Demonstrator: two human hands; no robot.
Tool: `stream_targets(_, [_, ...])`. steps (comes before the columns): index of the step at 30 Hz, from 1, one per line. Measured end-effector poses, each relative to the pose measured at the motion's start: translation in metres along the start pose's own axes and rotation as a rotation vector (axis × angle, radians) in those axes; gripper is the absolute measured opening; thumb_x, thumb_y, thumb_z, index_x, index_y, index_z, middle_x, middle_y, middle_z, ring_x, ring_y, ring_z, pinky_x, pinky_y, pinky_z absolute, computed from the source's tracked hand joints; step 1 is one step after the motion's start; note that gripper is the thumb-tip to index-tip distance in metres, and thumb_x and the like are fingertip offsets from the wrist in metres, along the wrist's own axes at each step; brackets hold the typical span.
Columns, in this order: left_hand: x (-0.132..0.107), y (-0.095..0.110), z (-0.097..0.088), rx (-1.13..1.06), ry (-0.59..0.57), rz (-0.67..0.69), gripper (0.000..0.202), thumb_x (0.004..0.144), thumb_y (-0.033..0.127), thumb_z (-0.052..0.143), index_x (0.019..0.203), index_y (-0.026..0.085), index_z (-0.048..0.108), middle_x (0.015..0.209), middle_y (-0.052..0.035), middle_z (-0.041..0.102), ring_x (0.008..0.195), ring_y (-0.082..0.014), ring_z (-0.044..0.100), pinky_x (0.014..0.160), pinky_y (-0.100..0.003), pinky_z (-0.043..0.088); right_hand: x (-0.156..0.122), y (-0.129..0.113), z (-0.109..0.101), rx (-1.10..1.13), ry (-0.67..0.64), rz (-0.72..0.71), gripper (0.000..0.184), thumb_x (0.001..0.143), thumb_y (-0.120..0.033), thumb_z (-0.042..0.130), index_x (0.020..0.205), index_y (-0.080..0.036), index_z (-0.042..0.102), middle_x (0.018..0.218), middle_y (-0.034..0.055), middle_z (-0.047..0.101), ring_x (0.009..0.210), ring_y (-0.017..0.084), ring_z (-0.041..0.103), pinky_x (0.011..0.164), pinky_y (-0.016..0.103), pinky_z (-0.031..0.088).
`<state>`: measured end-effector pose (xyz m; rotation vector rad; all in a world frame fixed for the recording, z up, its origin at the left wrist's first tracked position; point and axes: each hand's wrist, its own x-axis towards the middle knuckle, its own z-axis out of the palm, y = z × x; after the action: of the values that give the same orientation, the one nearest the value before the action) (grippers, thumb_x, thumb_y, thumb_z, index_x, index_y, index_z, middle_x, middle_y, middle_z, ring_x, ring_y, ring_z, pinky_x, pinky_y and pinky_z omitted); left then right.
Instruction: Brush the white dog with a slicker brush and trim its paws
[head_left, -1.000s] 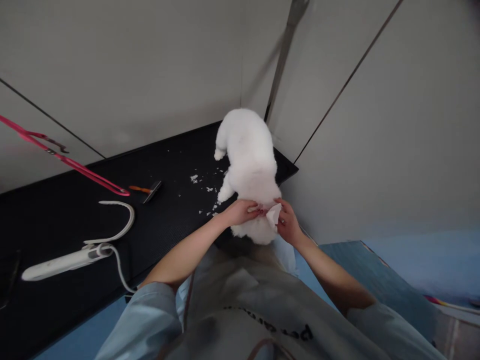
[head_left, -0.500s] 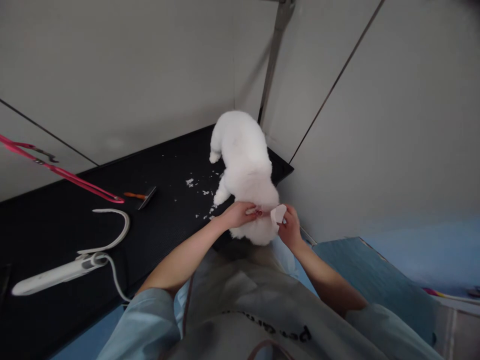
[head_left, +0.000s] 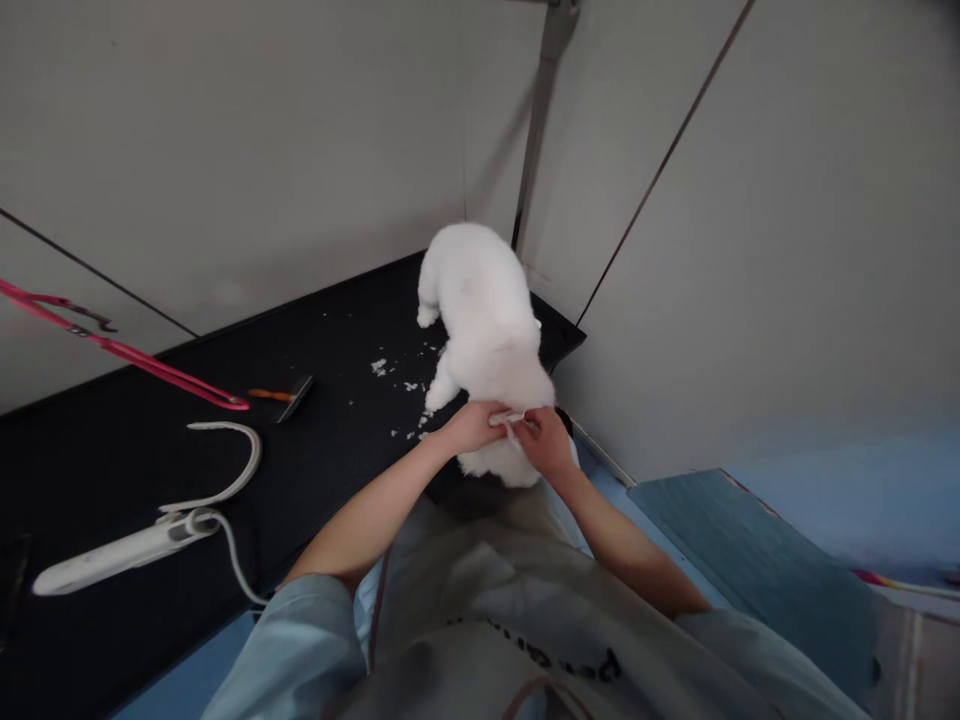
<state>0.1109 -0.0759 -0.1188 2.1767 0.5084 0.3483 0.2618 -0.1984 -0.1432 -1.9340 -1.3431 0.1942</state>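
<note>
A fluffy white dog (head_left: pixel 484 300) stands on the black grooming table, its near end close to my body. My left hand (head_left: pixel 478 428) is closed at the dog's near end, its fingers pinching the fur. My right hand (head_left: pixel 546 442) meets it from the other side, fingertips closed on a thin white piece (head_left: pixel 513 416) that looks like tissue or paper. Both sets of fingertips almost touch around it. The fingers and white piece partly cover what is pinched underneath.
A slicker brush (head_left: pixel 289 397) with an orange handle lies on the black table (head_left: pixel 330 440) among white fur clippings (head_left: pixel 379 367). A white corded device (head_left: pixel 120 555) sits at the left, below a hanging pink grooming loop (head_left: pixel 172 375). Behind the dog rises a metal post (head_left: pixel 536 150).
My right hand has moved left and inward, bringing the white piece from the dog's right side to my left fingertips. My left hand stays on the fur.
</note>
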Motion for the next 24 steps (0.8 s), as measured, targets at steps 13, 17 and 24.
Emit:
stream_targets(13, [0.004, 0.002, 0.0, -0.092, -0.009, 0.023, 0.019, 0.075, 0.023, 0.065, 0.092, 0.013, 0.068, 0.088, -0.0052, 0.071, 0.08, -0.0184, 0.062, 0.076, -0.029, 0.048, -0.011, -0.037, -0.011, -0.267, -0.048, -0.18, 0.02, 0.079, -0.015, 0.058, 0.094, -0.019, 0.069, 0.146, 0.0148, 0.04, 0.14, 0.041, 0.024, 0.106, 0.065, 0.025])
stream_targets(17, [0.005, 0.003, 0.0, -0.117, 0.048, -0.057, 0.023, 0.075, 0.024, 0.067, 0.095, 0.013, 0.068, 0.093, -0.0065, 0.071, 0.084, -0.0194, 0.062, 0.079, -0.03, 0.048, -0.002, -0.038, -0.004, -0.295, -0.112, -0.178, 0.024, 0.078, -0.013, 0.062, 0.1, -0.021, 0.07, 0.141, 0.0159, 0.045, 0.137, 0.04, 0.03, 0.105, 0.063, 0.029])
stream_targets(24, [-0.001, -0.001, -0.004, -0.169, -0.029, -0.037, 0.025, 0.078, 0.024, 0.065, 0.102, 0.015, 0.068, 0.102, -0.0054, 0.071, 0.094, -0.0213, 0.064, 0.089, -0.034, 0.048, -0.01, 0.033, -0.032, -0.042, -0.286, -0.285, 0.019, 0.086, -0.024, 0.053, 0.088, -0.019, 0.071, 0.12, 0.013, 0.058, 0.112, 0.024, 0.056, 0.095, 0.043, 0.047])
